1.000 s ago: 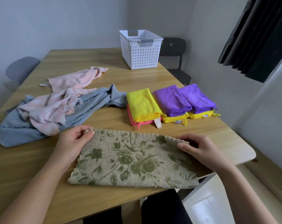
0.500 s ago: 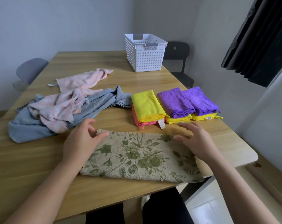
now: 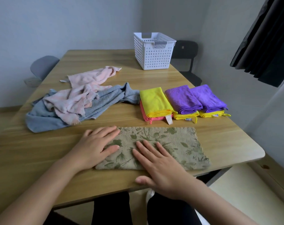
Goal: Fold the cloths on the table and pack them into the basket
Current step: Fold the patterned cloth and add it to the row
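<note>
Both hands lie flat with straight fingers on the green floral cloth (image 3: 175, 143), the left hand (image 3: 95, 148) on its left end and the right hand (image 3: 159, 166) near its middle, where a second ago they pinched its far corners. The cloth is a folded strip at the near edge of the table (image 3: 32, 153), so I judge this fold is made and being smoothed. The basket (image 3: 154, 52) stands well apart at the far end, and the pink cloth (image 3: 89, 77) and blue cloth (image 3: 45, 120) wait unfolded.
</note>
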`<state>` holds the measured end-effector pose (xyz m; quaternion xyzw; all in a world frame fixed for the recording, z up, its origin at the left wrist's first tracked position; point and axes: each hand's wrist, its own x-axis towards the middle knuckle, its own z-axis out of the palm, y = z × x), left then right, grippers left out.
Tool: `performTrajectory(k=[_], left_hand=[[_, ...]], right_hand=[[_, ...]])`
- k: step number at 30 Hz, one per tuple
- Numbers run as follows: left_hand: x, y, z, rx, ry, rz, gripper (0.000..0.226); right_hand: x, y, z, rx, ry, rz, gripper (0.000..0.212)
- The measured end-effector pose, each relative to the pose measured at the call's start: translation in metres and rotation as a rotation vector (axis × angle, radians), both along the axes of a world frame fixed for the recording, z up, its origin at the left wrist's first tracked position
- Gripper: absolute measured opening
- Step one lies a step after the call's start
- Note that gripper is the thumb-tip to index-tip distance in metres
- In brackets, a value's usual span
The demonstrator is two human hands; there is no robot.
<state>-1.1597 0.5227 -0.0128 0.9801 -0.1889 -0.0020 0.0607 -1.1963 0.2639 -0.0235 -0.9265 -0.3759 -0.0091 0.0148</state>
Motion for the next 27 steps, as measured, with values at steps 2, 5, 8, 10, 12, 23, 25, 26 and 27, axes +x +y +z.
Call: performTrajectory(k=[2,5,8,10,12,23,25,26,27], left_hand=[[-0.003,-0.001,0.001,-0.001,-0.041,-0.025,0.094],[-0.012,-0.001,0.003,-0.044,-0.059,-0.071,0.087],[-0.021,-0.005,0.004,-0.121,-0.076,-0.127,0.082],[-0.025,-0.007,0.003,-0.165,-0.09,-0.148,0.077],[-0.03,-0.007,0.003,-0.185,-0.111,-0.162,0.072],[-0.054,0.003,0.021,-0.688,0.3,-0.148,0.069],[-0.05,0.0,0.025,-0.695,0.37,-0.182,0.071],[-0.047,-0.005,0.027,-0.702,0.375,-0.191,0.071],[-0.042,-0.011,0.028,-0.732,0.367,-0.188,0.068]], right_hand=[[0.009,-0.02,0.002,0.034,-0.009,0.083,0.079],[0.016,-0.042,0.011,0.082,0.057,0.117,0.079],[0.008,-0.041,0.018,0.157,-0.013,0.077,0.081],[-0.007,-0.024,0.014,0.159,-0.078,0.098,0.085],[-0.023,-0.003,0.002,0.128,-0.117,0.119,0.089],[-0.064,0.018,0.018,1.115,0.423,-0.214,0.026],[-0.062,0.013,0.029,1.246,0.498,-0.245,0.025],[-0.06,0.01,0.032,1.281,0.523,-0.249,0.026],[-0.06,0.007,0.034,1.316,0.562,-0.26,0.026]])
